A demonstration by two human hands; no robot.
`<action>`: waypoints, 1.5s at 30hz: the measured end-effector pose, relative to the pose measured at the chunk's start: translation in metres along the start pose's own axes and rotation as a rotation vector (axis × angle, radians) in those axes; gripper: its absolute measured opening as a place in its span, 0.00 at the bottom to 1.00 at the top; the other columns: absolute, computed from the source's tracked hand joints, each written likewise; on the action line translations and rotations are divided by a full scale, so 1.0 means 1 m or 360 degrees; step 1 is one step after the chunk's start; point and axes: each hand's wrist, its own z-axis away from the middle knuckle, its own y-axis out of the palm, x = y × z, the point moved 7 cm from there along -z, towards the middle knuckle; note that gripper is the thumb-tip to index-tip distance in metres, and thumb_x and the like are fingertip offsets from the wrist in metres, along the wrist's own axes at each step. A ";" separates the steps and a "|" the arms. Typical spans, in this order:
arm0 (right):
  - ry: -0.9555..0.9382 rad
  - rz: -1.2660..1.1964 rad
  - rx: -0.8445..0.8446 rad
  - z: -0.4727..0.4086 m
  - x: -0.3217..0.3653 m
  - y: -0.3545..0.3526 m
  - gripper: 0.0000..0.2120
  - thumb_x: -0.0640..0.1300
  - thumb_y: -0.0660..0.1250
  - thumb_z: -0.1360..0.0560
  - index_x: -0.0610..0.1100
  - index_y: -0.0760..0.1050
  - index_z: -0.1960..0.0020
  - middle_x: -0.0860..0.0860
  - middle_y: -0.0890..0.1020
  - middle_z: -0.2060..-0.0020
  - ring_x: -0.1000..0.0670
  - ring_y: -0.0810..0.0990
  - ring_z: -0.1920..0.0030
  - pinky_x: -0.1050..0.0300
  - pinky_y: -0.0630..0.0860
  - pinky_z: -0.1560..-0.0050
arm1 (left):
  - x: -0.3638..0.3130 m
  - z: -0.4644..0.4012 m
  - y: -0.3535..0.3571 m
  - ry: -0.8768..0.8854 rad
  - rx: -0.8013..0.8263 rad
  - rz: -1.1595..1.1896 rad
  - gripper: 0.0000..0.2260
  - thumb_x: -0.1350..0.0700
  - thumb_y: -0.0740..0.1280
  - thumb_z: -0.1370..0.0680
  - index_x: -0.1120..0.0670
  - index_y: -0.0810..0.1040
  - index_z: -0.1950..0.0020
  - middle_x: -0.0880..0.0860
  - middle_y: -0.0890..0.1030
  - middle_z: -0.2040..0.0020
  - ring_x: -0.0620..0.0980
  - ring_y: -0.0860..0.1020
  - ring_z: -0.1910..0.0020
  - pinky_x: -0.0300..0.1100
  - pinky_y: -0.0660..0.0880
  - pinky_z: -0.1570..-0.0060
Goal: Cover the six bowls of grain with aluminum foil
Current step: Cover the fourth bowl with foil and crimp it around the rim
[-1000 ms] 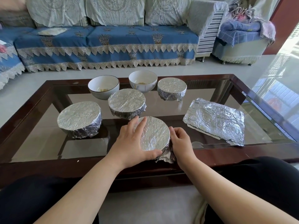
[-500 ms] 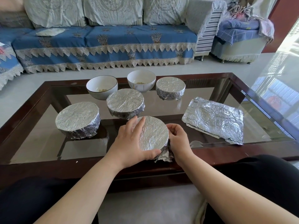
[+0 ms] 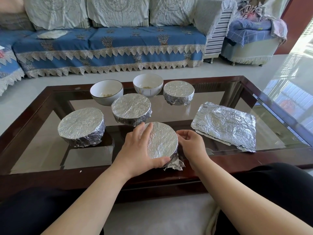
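Where the person's two hands meet at the near edge of the glass-topped desk (image 3: 50, 119), the nearest foil-covered bowl (image 3: 162, 141) sits between them. Its body is fully hidden by foil, and a crumpled flap (image 3: 174, 164) sticks out at its near side. The left hand (image 3: 137, 150) lies over the bowl's left half, fingers straight on the foil top and thumb pressed against the near rim, hiding that side of the wrap. The right hand (image 3: 191, 145) touches the bowl's right side with fingers curled inward; whether those fingers pinch the foil cannot be told.

Three more foil-covered bowls stand farther back: one at left (image 3: 81, 127), one at centre (image 3: 131, 111), one at back right (image 3: 178, 92). Their contents are concealed.

Two white bowls remain uncovered at the back: the left one (image 3: 106, 91) and the right one (image 3: 148, 84), each showing only a little pale grain at the bottom. The centre covered bowl overlaps the lower edge of both.

A stack of flat foil sheets (image 3: 225, 126) lies to the right, apart from the bowls.

Beyond the desk, a sofa with a blue cover (image 3: 110, 46) is cut off at the left. No writing or brand is legible anywhere.
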 end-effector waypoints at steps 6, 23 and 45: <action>-0.0138 0.0201 0.0048 0.023 0.013 -0.004 0.17 0.52 0.56 0.17 0.49 0.82 0.47 0.54 0.86 0.56 0.52 0.83 0.51 0.50 0.77 0.45 | 0.000 0.000 0.001 -0.0039 -0.0051 0.0002 0.58 0.20 0.56 0.43 0.45 0.42 0.19 0.44 0.45 0.21 0.49 0.47 0.23 0.48 0.50 0.25; -0.0269 0.0251 0.0265 0.028 0.027 0.013 0.13 0.52 0.56 0.18 0.46 0.72 0.40 0.56 0.78 0.58 0.54 0.78 0.55 0.56 0.72 0.52 | -0.010 0.007 0.002 -0.0344 -0.0086 0.0007 0.54 0.25 0.63 0.34 0.51 0.44 0.19 0.52 0.41 0.20 0.59 0.49 0.23 0.51 0.54 0.26; -0.0443 0.0250 0.0392 0.027 0.037 0.018 0.22 0.45 0.55 0.17 0.29 0.67 0.61 0.45 0.69 0.65 0.48 0.66 0.66 0.53 0.60 0.62 | -0.005 0.010 -0.009 -0.0348 -0.0072 -0.0342 0.62 0.18 0.53 0.43 0.53 0.43 0.19 0.55 0.52 0.24 0.58 0.57 0.26 0.51 0.59 0.28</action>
